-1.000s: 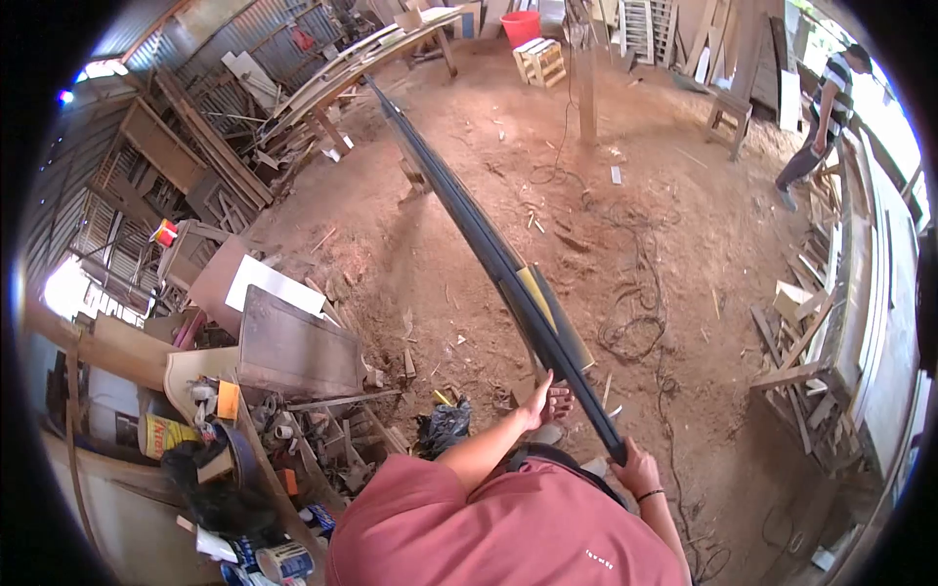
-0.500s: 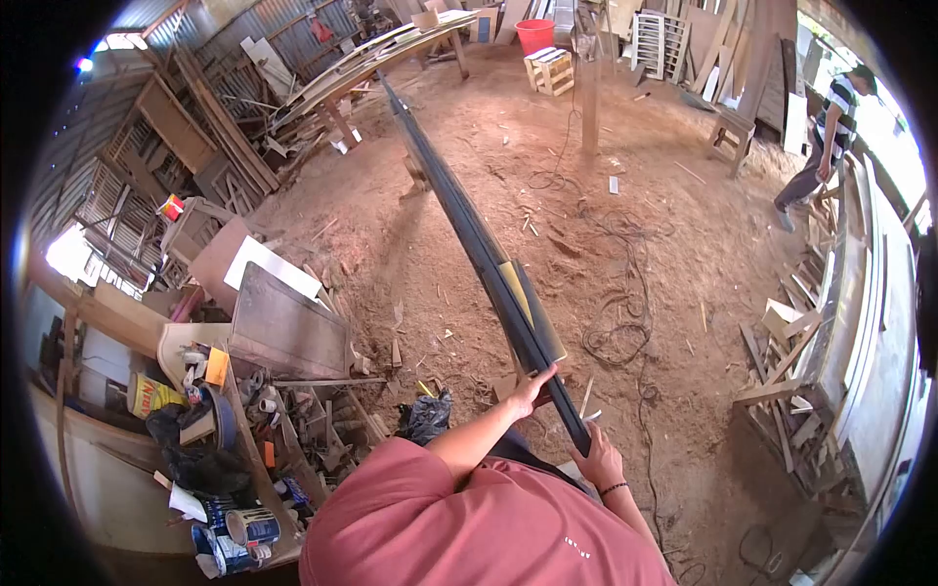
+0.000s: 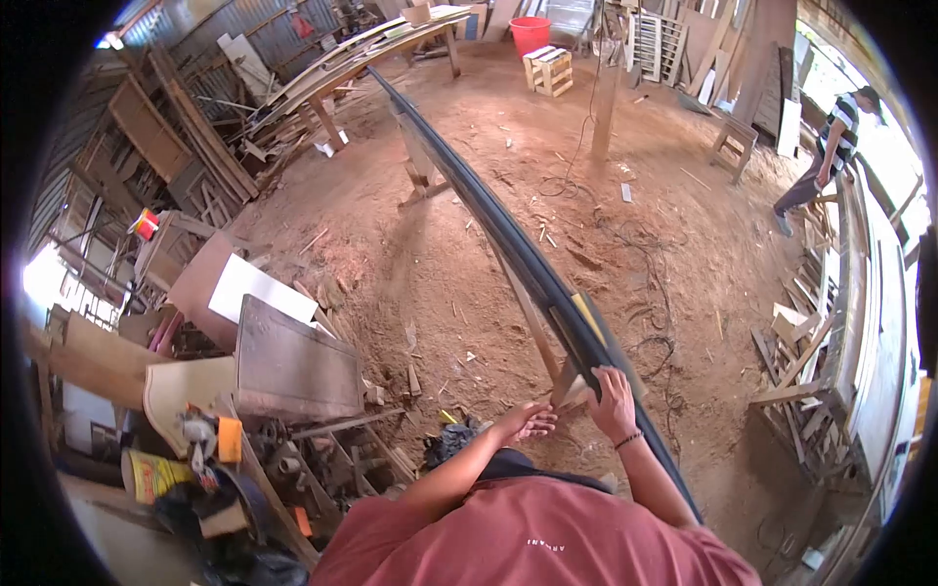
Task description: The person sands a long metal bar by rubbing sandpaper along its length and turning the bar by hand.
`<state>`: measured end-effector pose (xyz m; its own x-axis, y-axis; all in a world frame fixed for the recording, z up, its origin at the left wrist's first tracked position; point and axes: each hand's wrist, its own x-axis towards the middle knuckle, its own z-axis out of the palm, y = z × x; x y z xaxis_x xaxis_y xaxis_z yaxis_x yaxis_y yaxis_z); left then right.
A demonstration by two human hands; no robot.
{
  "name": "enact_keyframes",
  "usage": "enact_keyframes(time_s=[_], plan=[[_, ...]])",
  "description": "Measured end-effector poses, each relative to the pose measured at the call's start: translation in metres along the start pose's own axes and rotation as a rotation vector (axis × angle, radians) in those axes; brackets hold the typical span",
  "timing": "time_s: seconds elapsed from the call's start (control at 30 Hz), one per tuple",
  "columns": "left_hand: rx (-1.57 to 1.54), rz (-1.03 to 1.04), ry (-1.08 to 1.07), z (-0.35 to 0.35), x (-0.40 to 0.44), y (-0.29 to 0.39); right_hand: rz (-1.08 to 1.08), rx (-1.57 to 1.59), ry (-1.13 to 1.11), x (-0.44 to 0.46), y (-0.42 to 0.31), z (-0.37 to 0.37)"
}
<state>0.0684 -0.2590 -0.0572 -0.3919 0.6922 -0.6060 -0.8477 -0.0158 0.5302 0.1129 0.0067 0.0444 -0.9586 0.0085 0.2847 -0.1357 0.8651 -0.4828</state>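
A long dark board (image 3: 489, 210) runs from the upper left down to the lower right, past my right side. My right hand (image 3: 614, 402), with a bead bracelet at the wrist, rests on its near part, fingers over the edge; its grip is partly hidden. Left of the board, my left hand (image 3: 526, 422) is held apart from it, palm up and fingers spread, with nothing in it. A yellow strip (image 3: 589, 317) lies along the board's right side. Beneath the board stand a wooden support (image 3: 569, 383) near my hands and another (image 3: 420, 181) farther off.
Paint cans and scraps crowd the left, beside a brown panel (image 3: 293, 361). A wood stack (image 3: 796, 391) lines the right, where another person (image 3: 831, 156) stands. Cables (image 3: 655, 342) lie on the dusty floor. A post (image 3: 604, 117), a stool (image 3: 733, 146) and a table (image 3: 366, 61) stand farther back.
The board's near end has swung right and now extends beside my right arm. My left hand has come off the board, and my right hand has moved from its end to farther up along it.
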Motion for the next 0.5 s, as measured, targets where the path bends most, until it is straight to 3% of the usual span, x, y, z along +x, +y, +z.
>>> enact_keyframes(time_s=[0.07,0.2,0.27,0.4,0.5], plan=[[-0.014,-0.008,0.026,-0.041,-0.031,0.013,0.013,0.032,0.035,0.04,-0.047,0.017],[0.119,0.084,0.265,-0.122,-0.086,0.036,-0.017,0.152,-0.127,0.093,-0.093,0.069],[-0.008,0.235,0.365,-0.155,-0.114,0.044,-0.055,0.131,-0.171,0.111,-0.109,0.091],[-0.151,0.28,0.625,-0.196,-0.161,0.048,-0.08,0.136,-0.248,0.151,-0.114,0.13],[-0.287,0.299,0.692,-0.217,-0.181,0.047,-0.092,0.158,-0.249,0.192,-0.122,0.145]])
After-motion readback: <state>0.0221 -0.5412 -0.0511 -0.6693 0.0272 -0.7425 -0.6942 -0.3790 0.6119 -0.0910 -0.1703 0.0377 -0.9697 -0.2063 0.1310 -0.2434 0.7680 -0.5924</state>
